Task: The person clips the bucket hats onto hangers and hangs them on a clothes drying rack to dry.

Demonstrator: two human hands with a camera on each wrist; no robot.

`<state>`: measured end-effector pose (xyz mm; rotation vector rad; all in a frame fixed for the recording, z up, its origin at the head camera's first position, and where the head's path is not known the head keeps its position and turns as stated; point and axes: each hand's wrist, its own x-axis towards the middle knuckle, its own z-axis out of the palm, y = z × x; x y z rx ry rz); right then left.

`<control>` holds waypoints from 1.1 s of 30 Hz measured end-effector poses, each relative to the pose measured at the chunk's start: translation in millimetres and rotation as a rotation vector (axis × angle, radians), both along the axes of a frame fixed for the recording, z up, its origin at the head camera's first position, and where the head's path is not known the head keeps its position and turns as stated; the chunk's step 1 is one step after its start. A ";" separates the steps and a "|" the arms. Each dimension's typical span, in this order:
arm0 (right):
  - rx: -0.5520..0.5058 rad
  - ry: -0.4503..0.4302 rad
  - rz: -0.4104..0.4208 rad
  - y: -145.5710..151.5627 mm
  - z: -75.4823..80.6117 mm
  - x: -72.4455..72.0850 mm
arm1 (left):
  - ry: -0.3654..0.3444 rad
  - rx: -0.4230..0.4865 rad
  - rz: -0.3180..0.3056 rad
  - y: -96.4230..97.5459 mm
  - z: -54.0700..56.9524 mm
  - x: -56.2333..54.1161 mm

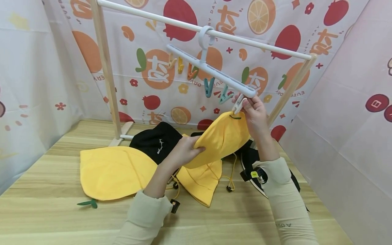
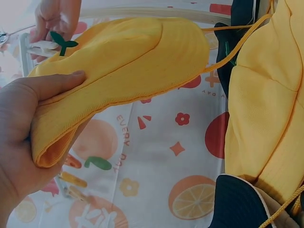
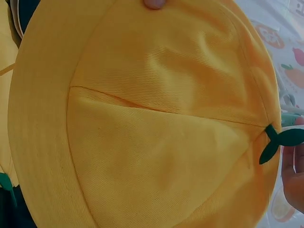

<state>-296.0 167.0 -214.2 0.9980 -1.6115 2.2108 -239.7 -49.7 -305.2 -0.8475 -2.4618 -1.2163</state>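
Observation:
A yellow bucket hat (image 1: 225,136) is held up under the right end of a pale blue hanger (image 1: 220,75). My left hand (image 1: 185,149) grips its brim, thumb on the outside, as the left wrist view also shows on the folded brim (image 2: 57,128). With thumb and fingers my right hand (image 1: 256,112) pinches a white clothespin (image 1: 238,103) hanging from that end. The pin's tips meet the hat's crown beside its green leaf sprout (image 2: 62,42). In the right wrist view the hat's panels (image 3: 156,118) cover most of the picture.
The hanger hooks over the white rod (image 1: 147,15) of a wooden rack. Several coloured clothespins (image 1: 209,87) dangle along it. On the table lie a yellow hat (image 1: 116,172), another yellow hat (image 1: 202,180) with cords, a black hat (image 1: 157,139) and dark hats at the right.

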 end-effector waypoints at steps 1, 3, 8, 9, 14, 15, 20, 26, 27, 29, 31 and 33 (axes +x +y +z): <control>0.000 -0.001 -0.007 -0.6 -0.1 -0.1 | 0.001 -0.002 0.000 0.2 0.1 0.3; -0.006 -0.005 -0.008 -1.7 -0.4 -0.6 | 0.008 -0.008 0.004 0.4 0.0 0.7; 0.018 0.013 -0.020 -4.4 -2.2 -1.8 | 0.035 -0.010 0.007 -1.4 0.2 2.2; 0.028 0.021 -0.030 -4.6 -2.6 -2.2 | 0.040 -0.009 0.007 -1.8 0.5 2.5; 0.048 0.045 -0.052 -4.0 -3.6 -2.4 | 0.055 0.024 0.004 -4.6 1.0 2.7; 0.051 0.051 -0.055 -4.0 -3.8 -2.5 | 0.057 0.039 0.002 -5.1 0.8 2.5; 0.066 0.086 -0.058 -2.7 -5.1 -2.7 | 0.072 0.097 -0.021 -4.3 0.7 3.7; 0.121 0.098 -0.039 2.3 -6.3 -0.4 | 0.076 0.092 -0.033 0.7 0.8 5.5; 0.127 0.096 -0.036 3.2 -6.3 0.3 | 0.076 0.088 -0.031 1.2 0.8 5.7; 0.137 0.089 -0.037 5.1 -6.3 1.5 | 0.073 0.084 -0.030 2.0 0.8 5.8; 0.135 0.072 -0.034 7.0 -6.1 2.4 | 0.070 0.081 -0.028 2.6 1.1 6.2; 0.128 0.057 -0.034 8.3 -6.1 3.3 | 0.058 0.078 -0.031 3.1 1.0 6.1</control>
